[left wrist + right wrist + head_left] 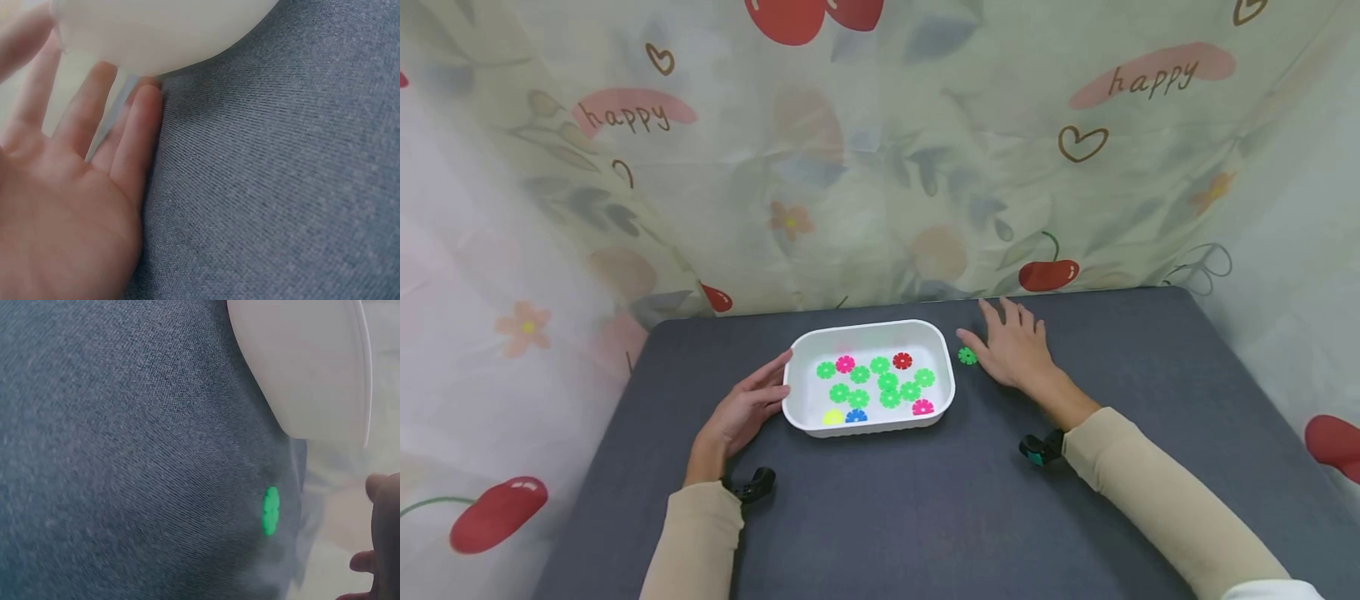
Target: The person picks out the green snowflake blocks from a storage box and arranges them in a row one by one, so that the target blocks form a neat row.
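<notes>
A white plastic tray [868, 427] stands on the table holding several small notched plastic discs, mostly green. Against its left end rest the extended fingers of my left hand [741, 417]; the left wrist view has this hand [75, 181] palm toward the camera, fingertips at the tray wall [156, 37]. One green notched disc [967, 356] lies outside the tray, just past its right end. Spread fingers mark my right hand [1017, 350], palm down, its thumb close beside that disc. In the right wrist view the disc [270, 511] lies on the cloth, apart from the fingers [362, 561].
Among the green discs in the tray are pink discs [922, 407], a red one [902, 361], a blue one [856, 416] and a yellow one [832, 417]. Dark grey cloth covers the table [880, 517]. A printed curtain [865, 167] hangs behind its back edge.
</notes>
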Motion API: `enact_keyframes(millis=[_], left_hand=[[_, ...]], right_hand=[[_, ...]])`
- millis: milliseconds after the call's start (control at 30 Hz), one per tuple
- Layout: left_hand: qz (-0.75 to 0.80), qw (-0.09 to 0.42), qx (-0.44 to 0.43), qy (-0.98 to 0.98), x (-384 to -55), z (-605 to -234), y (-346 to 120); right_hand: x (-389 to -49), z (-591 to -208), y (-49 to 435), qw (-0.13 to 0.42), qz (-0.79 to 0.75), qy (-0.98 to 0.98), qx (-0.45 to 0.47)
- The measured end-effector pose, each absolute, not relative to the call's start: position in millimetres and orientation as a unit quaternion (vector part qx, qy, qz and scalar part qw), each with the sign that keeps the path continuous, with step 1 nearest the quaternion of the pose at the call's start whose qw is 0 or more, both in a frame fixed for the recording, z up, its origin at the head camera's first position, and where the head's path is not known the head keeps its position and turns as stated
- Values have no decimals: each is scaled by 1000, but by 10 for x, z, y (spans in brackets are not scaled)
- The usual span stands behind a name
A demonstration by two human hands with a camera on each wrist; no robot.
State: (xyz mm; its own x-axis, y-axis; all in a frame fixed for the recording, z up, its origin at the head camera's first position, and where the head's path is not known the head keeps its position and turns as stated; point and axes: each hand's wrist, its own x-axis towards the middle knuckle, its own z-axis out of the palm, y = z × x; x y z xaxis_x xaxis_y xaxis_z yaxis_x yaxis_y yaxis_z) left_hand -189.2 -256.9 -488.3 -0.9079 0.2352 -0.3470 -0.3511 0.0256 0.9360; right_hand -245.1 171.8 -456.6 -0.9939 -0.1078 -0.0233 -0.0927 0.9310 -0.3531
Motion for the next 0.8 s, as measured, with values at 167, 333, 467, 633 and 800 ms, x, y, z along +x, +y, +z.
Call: enact_keyframes(millis=[167,333,467,633,800], left_hand=[[689,210,-41,692,-1888,-4885,-2584],[689,213,-42,692,-1900,-4898,-2584],[691,215,-43,689,-1905,-4890,-2585],[694,215,-42,686,-1903,-4891,-2585],[692,215,-44,687,-1906,-4889,-2588]], right_hand=[[-2448,-4507,1685,15,-152,985,-73],[-2420,-4409,1627,17,-131,987,-89],[-2401,-4328,1548,23,-114,987,-109],[-2385,-4275,1420,25,-92,986,-138],[-2369,-4234,1264,25,-86,982,-164]])
